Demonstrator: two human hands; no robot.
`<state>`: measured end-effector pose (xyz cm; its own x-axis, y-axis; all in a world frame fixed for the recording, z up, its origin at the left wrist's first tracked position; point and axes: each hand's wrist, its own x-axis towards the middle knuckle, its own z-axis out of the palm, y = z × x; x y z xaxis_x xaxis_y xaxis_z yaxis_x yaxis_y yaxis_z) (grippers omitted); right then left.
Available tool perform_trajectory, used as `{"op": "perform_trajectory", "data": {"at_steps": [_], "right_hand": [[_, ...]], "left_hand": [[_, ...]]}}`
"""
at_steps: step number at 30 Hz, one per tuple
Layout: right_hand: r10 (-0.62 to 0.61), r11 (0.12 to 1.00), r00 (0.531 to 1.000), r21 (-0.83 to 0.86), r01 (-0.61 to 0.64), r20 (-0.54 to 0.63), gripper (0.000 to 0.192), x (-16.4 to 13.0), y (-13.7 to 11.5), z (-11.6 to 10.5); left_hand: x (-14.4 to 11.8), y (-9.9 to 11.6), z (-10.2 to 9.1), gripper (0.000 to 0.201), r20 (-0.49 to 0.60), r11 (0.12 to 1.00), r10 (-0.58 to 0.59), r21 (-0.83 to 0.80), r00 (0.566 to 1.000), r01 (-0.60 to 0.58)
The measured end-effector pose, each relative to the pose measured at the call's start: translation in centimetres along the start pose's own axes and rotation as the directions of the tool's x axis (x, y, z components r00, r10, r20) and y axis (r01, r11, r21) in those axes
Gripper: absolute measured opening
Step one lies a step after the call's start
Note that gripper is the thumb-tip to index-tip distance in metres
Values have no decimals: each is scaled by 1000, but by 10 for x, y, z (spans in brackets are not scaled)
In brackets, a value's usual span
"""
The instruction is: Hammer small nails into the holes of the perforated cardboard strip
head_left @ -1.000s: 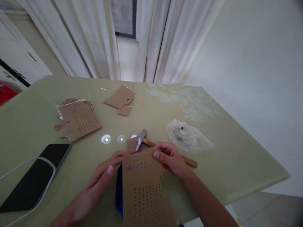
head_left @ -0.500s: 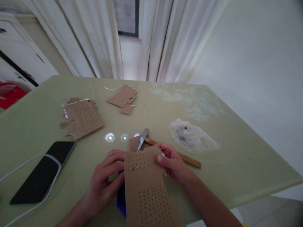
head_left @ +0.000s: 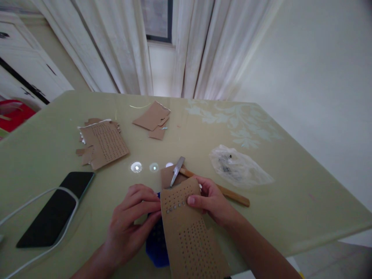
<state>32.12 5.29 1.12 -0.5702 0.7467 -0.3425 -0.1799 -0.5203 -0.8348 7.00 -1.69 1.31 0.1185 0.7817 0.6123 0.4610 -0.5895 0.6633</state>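
1. Head camera looks down on a pale green bench with both hands at its near edge.
2. Left hand has its grip closed on the left edge of a perforated cardboard strip, thumb and fingers pinching it.
3. Right hand pinches the strip's upper right edge, thumb on top beside a row of small silvery studs.
4. Under the strip lies a blue object, mostly hidden.
5. At 12 o'clock of the hands, a metal blade with a wooden handle rests on a small cardboard scrap.
6. At 10 o'clock sit another perforated card and, farther off, plain cardboard pieces.
7. At 9 o'clock lies a dark phone with a white cable across it.
8. At 2 o'clock is a crumpled clear plastic bag.
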Motion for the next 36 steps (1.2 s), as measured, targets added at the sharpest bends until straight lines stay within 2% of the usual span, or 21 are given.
{"op": "perform_trajectory", "data": {"at_steps": [3,6,10,13,16,19,22,24,27,30,33,35,36], "right_hand": [[39,996,999,-85,-39,-3,52,0,-6,3],[64,994,998,-91,-62,18,51,-1,-9,6],[24,997,999,-79,-22,33,44,-2,-9,10],[16,997,1000,-82,-14,25,42,-4,-10,11],[-31,997,999,-72,30,-9,42,-8,-12,12],[-78,995,996,-60,75,-53,43,-11,-13,12],[-58,995,994,-92,49,-95,47,-13,-10,12],[-53,992,991,-119,39,-121,50,-13,-8,12],[-80,989,989,-135,62,-128,51,-14,-5,13],[-102,984,990,-154,86,-100,48,-13,-4,15],[-135,975,988,-186,119,-75,41,-13,-7,18],[-166,970,985,-189,155,-48,38,-16,-10,20],[-176,969,984,-179,168,-27,36,-18,-11,22]], "left_hand": [[1,3,0,17,-17,1000,0,26,1000,0],[4,6,-2,22,-23,998,20,58,1000,-19],[6,11,-4,28,-8,993,77,91,997,-76],[6,14,-3,25,2,989,100,105,995,-100],[4,13,-3,23,22,993,50,109,999,-52],[-1,11,-7,30,50,992,-73,110,996,67],[-6,10,-14,40,-48,981,-172,77,984,176],[-6,11,-16,36,-72,987,-110,110,991,118],[1,12,-14,26,21,971,50,232,999,-53],[8,16,-13,17,20,949,102,297,995,-104],[5,29,-17,20,52,920,172,347,984,-179],[-2,42,-22,29,122,901,201,366,972,-233],[-7,49,-24,35,132,902,186,370,974,-223]]}}
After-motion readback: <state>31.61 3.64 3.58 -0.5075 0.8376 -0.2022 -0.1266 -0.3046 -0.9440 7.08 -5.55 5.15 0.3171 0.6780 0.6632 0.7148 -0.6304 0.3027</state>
